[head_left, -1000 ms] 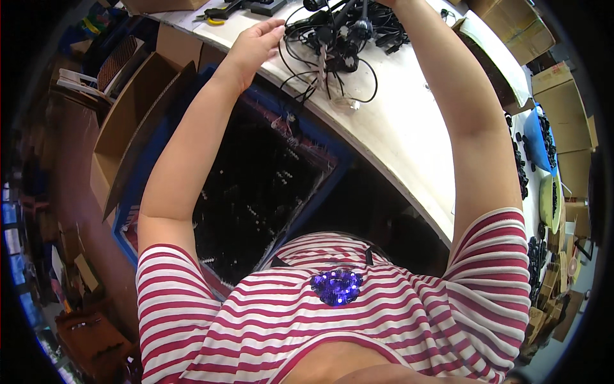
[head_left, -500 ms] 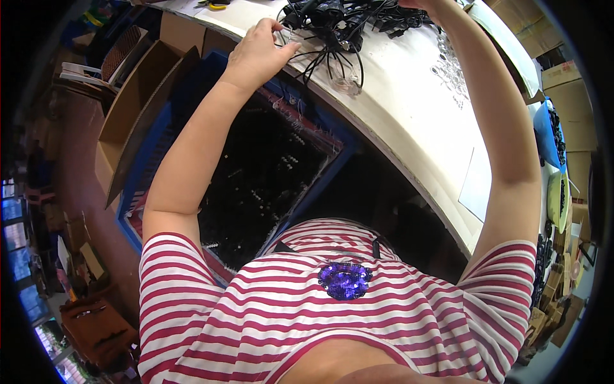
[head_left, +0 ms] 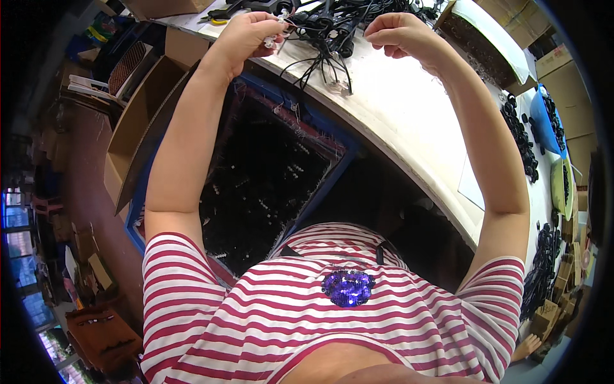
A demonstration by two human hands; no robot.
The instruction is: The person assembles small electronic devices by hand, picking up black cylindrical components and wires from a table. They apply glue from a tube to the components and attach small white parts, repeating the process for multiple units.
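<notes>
At the table's far left edge, my left hand (head_left: 240, 45) is closed around small clear plastic pieces (head_left: 270, 42), with the thumb and fingertips close to a thin cable end. Right beside it lies a heap of black cables (head_left: 329, 29) with black cylindrical fittings, some cable ends hanging toward the table's front edge. Across the heap, my right hand (head_left: 406, 41) hovers over the white table with its fingers curled and pressed together. What those fingers hold, if anything, is too small to make out.
Below the white tabletop (head_left: 396, 96) stands a blue crate (head_left: 320, 198) with dark contents, beside an open cardboard box (head_left: 137, 121). Yellow-handled pliers (head_left: 219, 22) lie at the far left. A blue basin (head_left: 549, 125) and green basin (head_left: 563, 189) stand right. Another person's hand (head_left: 527, 347) shows lower right.
My right hand has come back from the far edge toward the cable heap. My left hand has shifted slightly left, and clear plastic pieces now show in it.
</notes>
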